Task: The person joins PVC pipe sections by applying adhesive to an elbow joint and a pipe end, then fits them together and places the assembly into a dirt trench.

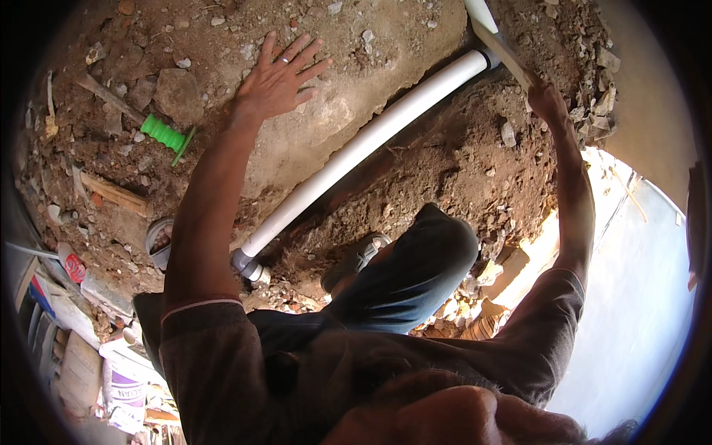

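Observation:
My left hand (276, 87) lies with its fingers spread on the dirt-covered slab (319, 137). In my right hand (547, 102) is a flat wooden bar (508, 55), gripped at its lower end; its far end reaches across a white pipe section (480, 13) at the top. A long white pipe (371, 148) lies at a slant in a trench between my arms. Grey fittings sit at both of its ends: a collar (489, 58) at the upper one, near the bar, and a coupling (243, 261) at the lower one.
A chisel with a green grip (163, 132) lies left of my left forearm. Nearby are a wood offcut (115, 194) and loose stones (178, 95). A white bucket (124, 382) stands at lower left. Rubble (597, 104) lines the wall on the right. My bent knee (445, 245) is beside the trench.

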Available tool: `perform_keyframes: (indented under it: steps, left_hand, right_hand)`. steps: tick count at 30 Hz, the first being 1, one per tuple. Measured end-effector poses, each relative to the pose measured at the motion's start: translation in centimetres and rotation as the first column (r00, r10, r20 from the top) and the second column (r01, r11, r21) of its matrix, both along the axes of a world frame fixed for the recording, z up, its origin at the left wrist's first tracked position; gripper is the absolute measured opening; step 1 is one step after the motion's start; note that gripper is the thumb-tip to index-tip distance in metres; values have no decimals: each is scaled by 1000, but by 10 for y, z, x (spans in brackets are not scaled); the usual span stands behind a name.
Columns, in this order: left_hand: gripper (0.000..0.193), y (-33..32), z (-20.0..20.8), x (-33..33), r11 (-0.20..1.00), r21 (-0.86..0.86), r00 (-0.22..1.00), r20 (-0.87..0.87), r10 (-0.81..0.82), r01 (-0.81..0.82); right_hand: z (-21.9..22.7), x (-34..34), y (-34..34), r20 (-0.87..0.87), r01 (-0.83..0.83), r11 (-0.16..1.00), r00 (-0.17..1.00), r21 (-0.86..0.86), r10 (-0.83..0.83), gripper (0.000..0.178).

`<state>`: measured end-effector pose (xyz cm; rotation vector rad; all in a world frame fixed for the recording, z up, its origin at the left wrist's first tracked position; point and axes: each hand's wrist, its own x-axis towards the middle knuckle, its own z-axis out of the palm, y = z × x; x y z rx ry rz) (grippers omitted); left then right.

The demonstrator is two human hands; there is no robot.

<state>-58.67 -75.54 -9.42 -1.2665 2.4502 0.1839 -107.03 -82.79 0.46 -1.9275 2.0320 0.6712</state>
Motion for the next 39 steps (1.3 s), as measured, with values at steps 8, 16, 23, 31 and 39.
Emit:
perform_keyframes:
  steps: [8,16,23,31,39]
  left_hand:
    - [57,5,-8,8,1000,-28,999,-47,-10,8]
    - [57,5,-5,-2,999,-18,999,-41,-33,32]
    - [61,5,-6,7,999,-3,999,-32,-32,32]
    - [65,-11,-2,-5,994,-20,995,-8,-104,104]
    - [65,-10,-10,0,985,-43,985,54,-163,165]
  right_hand:
    - [-6,14,3,28,15,997,1000,-71,-13,55]
    - [-34,-38,18,22,-150,963,987,-223,159,49]
    - [-5,-26,104,180,371,915,922,-157,-343,49]
    - [-23,-112,326,367,658,450,731,-604,-576,50]
    - [4,-115,458,320,795,189,433,-577,-843,45]
